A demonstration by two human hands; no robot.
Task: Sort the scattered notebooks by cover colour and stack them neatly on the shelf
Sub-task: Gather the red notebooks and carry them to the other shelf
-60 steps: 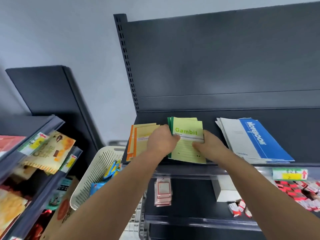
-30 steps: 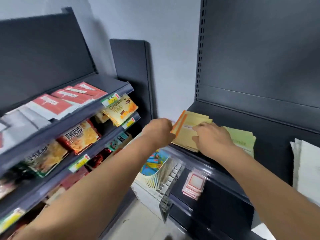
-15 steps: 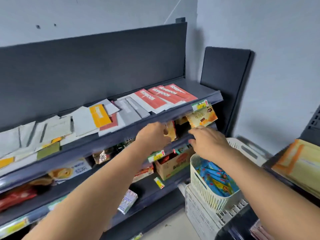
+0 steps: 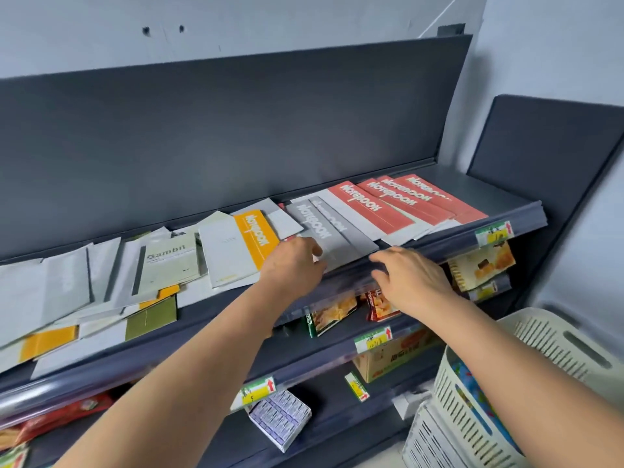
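Scattered notebooks (image 4: 169, 265) sprawl over the top shelf (image 4: 506, 194), the leftmost cut off at the frame edge. At centre, the left hand (image 4: 293, 265) has its thumb on a grey notebook (image 4: 337, 238); the fingers are hidden, so I can't tell whether it grips. The right hand (image 4: 412, 278) lies loose, fingers spread on the shelf's front rail. Red notebooks (image 4: 388, 211) fan out to the right.

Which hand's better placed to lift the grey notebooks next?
Left. The left hand touches the grey notebooks' near edge; the right hand sits lower, over the shelf rail, off the covers.
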